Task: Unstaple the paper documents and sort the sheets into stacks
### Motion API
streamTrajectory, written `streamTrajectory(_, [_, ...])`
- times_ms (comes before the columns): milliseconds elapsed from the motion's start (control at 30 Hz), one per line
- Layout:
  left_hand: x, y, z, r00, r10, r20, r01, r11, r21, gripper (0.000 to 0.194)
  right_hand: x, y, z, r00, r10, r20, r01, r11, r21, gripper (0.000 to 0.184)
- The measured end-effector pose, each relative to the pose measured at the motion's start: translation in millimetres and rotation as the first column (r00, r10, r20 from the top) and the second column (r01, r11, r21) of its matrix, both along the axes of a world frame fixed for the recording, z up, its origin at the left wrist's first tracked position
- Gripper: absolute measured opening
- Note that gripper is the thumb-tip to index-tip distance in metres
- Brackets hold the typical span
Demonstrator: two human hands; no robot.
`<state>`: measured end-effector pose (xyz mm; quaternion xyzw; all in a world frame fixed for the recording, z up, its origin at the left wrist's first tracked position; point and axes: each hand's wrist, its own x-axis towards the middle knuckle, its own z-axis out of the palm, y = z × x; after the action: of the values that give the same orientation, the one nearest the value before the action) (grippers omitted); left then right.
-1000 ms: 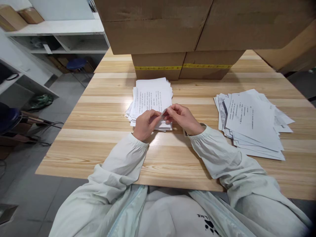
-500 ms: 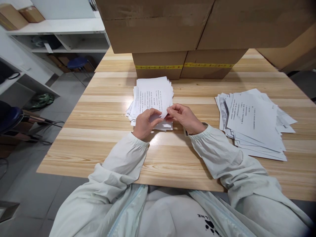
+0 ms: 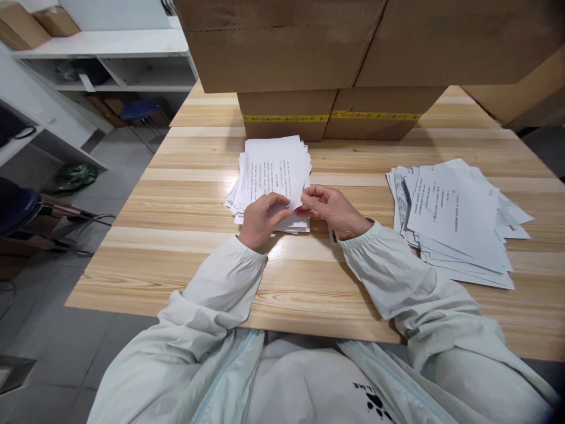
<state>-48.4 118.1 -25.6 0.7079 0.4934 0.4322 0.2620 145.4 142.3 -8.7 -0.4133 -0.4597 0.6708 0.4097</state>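
A stack of white printed sheets (image 3: 273,168) lies on the wooden table (image 3: 185,235) straight ahead of me. My left hand (image 3: 260,221) and my right hand (image 3: 329,209) meet at the stack's near edge. Both pinch the near corner of the top sheet, which is lifted a little off the stack. A second, fanned-out pile of printed sheets (image 3: 454,218) lies to the right, apart from my right hand.
Stacked cardboard boxes (image 3: 326,112) with yellow tape stand right behind the stack, larger boxes overhanging them. Another box (image 3: 521,94) is at the far right. White shelving (image 3: 110,59), a blue stool (image 3: 136,112) and cables on the floor are to the left.
The corner of the top sheet has risen slightly between my fingers. Both hands stay at the stack's near edge, hardly moved.
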Motion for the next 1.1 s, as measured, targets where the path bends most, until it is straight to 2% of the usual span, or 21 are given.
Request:
streamTrajectory(633, [2, -1, 1.7, 0.999, 0.012, -0.033, -0.012, 1.0, 0.011, 0.016, -1, 1, -3.2, 1.0, -0.003, -0.023, 0.003, 1.0, 0.002, 0.042])
streamTrajectory(900, [4, -4, 8.9, 1.0, 0.01, -0.027, -0.009, 1.0, 0.02, 0.02, -3, -2, 2.4, 1.0, 0.002, -0.008, -0.002, 1.0, 0.001, 0.044])
streamTrajectory(1100, [13, -8, 6.8, 0.991, 0.082, -0.109, -0.071, 0.992, 0.099, 0.023, -15, -9, 2.8, 0.991, -0.096, 0.095, 0.09, 0.994, 0.064, 0.032])
